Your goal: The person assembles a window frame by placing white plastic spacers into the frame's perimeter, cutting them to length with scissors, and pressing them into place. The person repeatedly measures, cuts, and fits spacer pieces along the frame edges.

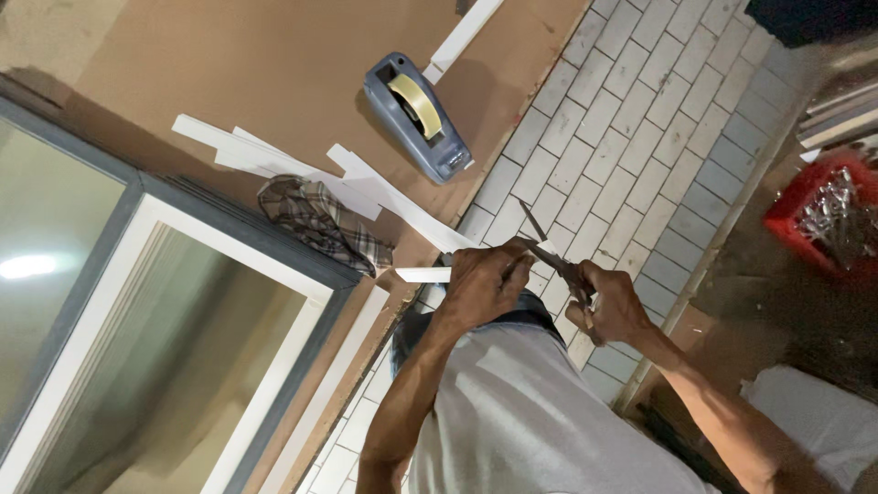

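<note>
Now the left hand (480,284) pinches a white strip (422,274), and the right hand (611,306) grips scissors (549,252); several cut strips (274,160) already lie on the board (274,64).

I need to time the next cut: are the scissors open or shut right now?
Open. The scissors show two blades spread apart in a V above the white strip, with the right hand on the handles.
</note>
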Motion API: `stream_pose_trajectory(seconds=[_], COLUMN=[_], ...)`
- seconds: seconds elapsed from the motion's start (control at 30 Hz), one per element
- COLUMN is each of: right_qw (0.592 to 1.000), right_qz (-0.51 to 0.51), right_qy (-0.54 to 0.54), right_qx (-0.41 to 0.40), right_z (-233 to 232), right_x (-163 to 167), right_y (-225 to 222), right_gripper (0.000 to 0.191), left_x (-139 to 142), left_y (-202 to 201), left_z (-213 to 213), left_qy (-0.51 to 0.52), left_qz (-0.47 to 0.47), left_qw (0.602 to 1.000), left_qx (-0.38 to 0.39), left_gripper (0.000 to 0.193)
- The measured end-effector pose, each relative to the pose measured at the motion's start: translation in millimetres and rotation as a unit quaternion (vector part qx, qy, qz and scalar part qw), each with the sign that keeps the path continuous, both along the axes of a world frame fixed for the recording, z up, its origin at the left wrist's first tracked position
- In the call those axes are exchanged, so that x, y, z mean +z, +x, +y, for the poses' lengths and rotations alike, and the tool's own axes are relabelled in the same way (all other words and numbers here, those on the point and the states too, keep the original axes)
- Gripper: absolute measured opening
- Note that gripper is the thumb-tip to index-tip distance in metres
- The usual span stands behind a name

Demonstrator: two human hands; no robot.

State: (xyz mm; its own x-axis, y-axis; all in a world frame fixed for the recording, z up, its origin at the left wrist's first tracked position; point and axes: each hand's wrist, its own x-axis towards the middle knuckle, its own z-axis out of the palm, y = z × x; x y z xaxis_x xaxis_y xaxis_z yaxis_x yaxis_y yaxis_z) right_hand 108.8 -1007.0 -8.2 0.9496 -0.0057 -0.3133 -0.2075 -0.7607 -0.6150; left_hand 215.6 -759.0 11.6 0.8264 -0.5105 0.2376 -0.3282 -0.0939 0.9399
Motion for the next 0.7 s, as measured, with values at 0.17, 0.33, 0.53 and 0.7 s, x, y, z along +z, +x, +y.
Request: stream_pose_trajectory(seconds=[0.17, 0.33, 0.53, 0.7], right_qw=[0.997, 0.983, 0.942, 0.936], right_qz=[0.023, 0.045, 0.065, 0.013], right_qy=[0.044, 0.126, 0.274, 0.311], right_qx=[-0.06, -0.13, -0.18, -0.162], right_z=[-2.5, 6.5, 22.6, 26.7], right_x=[-4.5, -1.3, 6.1, -17.1], right_y=[-30.1, -51.9, -64.8, -84.6], right_gripper=[0.023, 0.02, 0.042, 0.039], left_x=[-0.3, -1.2, -12.3, -24.3], left_y=[-0.5, -2.9, -9.9, -11.8], left_z=[-13.5, -26.8, -53.7, -61.3], left_qy=[0.064, 0.085, 0.144, 0.184], left_qz=[0.04, 0.045, 0.063, 0.073], left_qw=[0.995, 0.99, 0.975, 0.96], left_qx=[-0.066, -0.106, -0.157, -0.197], left_gripper=[0.023, 0.021, 0.023, 0.027])
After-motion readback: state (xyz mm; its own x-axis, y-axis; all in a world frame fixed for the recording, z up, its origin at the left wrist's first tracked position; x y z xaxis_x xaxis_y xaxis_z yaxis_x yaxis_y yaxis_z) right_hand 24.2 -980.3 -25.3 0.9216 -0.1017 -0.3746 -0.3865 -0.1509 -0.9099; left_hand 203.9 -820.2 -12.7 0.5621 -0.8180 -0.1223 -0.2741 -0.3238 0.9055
